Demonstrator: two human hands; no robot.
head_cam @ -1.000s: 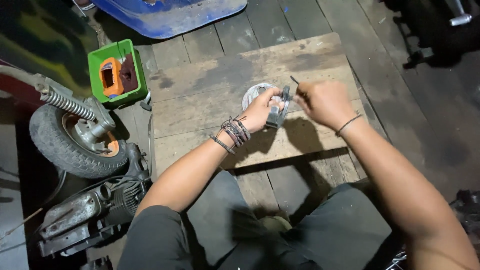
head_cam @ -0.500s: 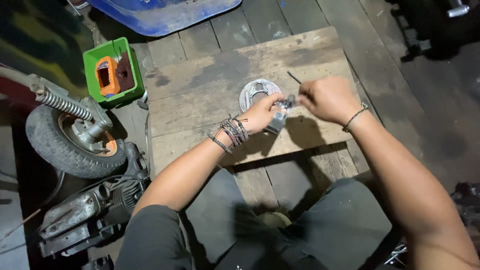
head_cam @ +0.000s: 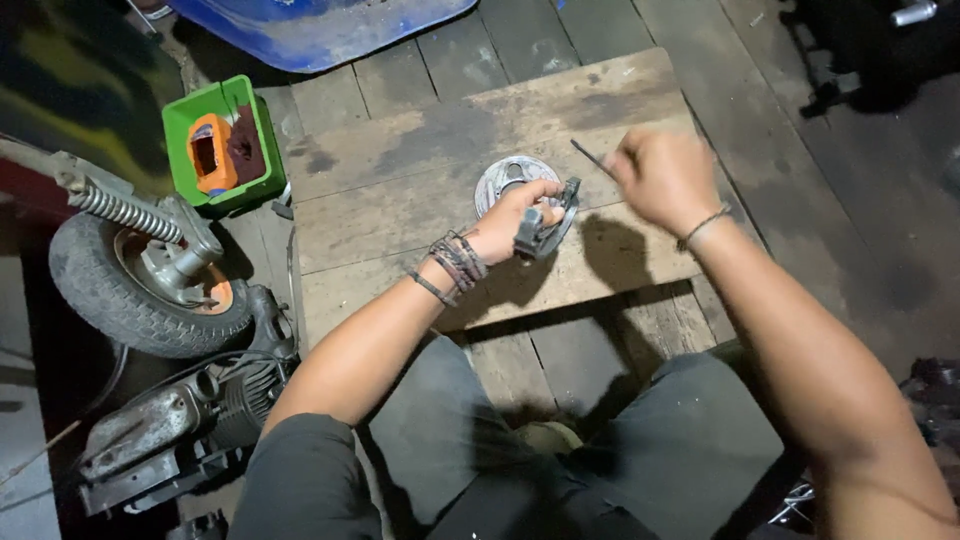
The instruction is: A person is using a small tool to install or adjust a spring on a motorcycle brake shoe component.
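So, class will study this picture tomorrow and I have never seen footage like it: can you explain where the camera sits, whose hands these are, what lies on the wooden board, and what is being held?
The single view comes from a camera worn on a person's head, looking down at their own arms and lap. There is no machine at work, only two bare hands. The left hand, with dark bracelets at the wrist, grips a curved grey metal part over a worn wooden board that rests on the plank floor. The right hand pinches a thin dark rod-like tool; its exact kind is too small to tell. Behind the left hand, a round silver metal disc lies on the board. To the left stand a green plastic box with an orange item inside, a small rubber wheel with a coil spring, and a grey engine block.
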